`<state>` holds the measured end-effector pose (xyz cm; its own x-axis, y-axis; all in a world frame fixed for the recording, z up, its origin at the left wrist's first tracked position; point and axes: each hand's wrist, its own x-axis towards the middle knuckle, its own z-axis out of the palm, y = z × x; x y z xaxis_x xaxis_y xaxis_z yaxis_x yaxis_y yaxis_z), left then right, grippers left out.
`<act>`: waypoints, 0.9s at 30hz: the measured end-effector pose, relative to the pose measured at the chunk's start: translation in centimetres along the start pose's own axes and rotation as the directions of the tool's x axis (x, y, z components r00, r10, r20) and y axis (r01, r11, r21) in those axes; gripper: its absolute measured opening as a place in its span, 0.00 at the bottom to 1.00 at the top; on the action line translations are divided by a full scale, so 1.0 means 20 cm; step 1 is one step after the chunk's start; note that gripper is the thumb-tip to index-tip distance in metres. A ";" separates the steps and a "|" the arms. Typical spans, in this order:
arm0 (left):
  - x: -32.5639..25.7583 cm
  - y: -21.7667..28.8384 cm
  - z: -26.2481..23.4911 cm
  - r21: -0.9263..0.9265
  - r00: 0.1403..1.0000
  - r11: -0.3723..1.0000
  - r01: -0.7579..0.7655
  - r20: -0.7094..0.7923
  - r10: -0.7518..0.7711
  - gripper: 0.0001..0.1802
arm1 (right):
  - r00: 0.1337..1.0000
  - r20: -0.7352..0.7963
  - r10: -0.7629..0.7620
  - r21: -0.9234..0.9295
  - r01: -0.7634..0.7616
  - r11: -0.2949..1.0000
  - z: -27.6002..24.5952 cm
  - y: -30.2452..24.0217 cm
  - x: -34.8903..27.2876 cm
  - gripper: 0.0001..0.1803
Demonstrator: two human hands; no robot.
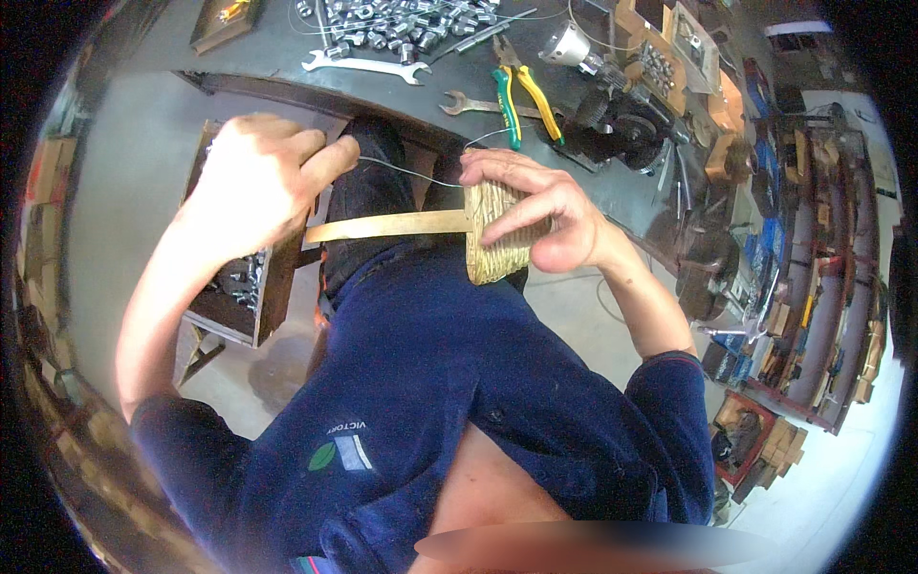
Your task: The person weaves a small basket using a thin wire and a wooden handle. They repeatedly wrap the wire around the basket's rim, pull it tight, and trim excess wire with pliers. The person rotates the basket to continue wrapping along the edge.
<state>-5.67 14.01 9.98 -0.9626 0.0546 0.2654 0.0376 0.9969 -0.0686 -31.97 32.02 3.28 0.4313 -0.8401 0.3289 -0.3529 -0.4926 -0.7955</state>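
Note:
In front of my lap, my right hand (540, 210) grips a straw-coloured, ribbed piece (484, 256) that looks woven or wound. Its fingers are spread along the top and front of it. A flat, slightly curved tan strip (397, 224) runs from this piece toward my left hand (273, 177), where its end is hidden. My left hand is closed, with thumb and fingertips pinched on a thin wire (411, 171). That wire sags across to the top of the ribbed piece, by my right fingertips. Whether my left hand also holds the strip cannot be made out.
On the dark workbench (273, 43) lie green-and-yellow pliers (516, 91), a double-ended wrench (368, 67), another wrench (488, 103) and a heap of metal fittings (402, 24). A dark vise-like device (626, 124) stands at right. An open drawer (273, 297) with metal parts is below my left hand.

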 end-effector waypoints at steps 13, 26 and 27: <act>0.38 -0.20 -0.25 -0.073 0.875 0.953 -0.294 -0.423 0.237 0.14 | 0.964 -0.251 0.087 -0.183 -0.135 0.974 0.13 -0.03 0.09 0.21; 0.28 0.25 0.90 -0.997 0.943 0.053 -0.058 -0.072 -0.326 0.37 | 0.999 -0.045 -0.004 -0.246 -0.007 0.969 0.09 -0.09 0.27 0.26; 0.30 0.25 0.93 -0.998 0.942 -0.043 -0.055 -0.038 -0.335 0.33 | 1.000 -0.030 0.004 -0.233 -0.010 0.972 0.10 -0.11 0.31 0.26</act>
<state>-16.22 18.21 -6.73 -0.9087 -0.2803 0.3095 0.3195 0.0103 0.9475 -26.85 28.38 6.11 0.4050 -0.8483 0.3411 -0.5410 -0.5231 -0.6586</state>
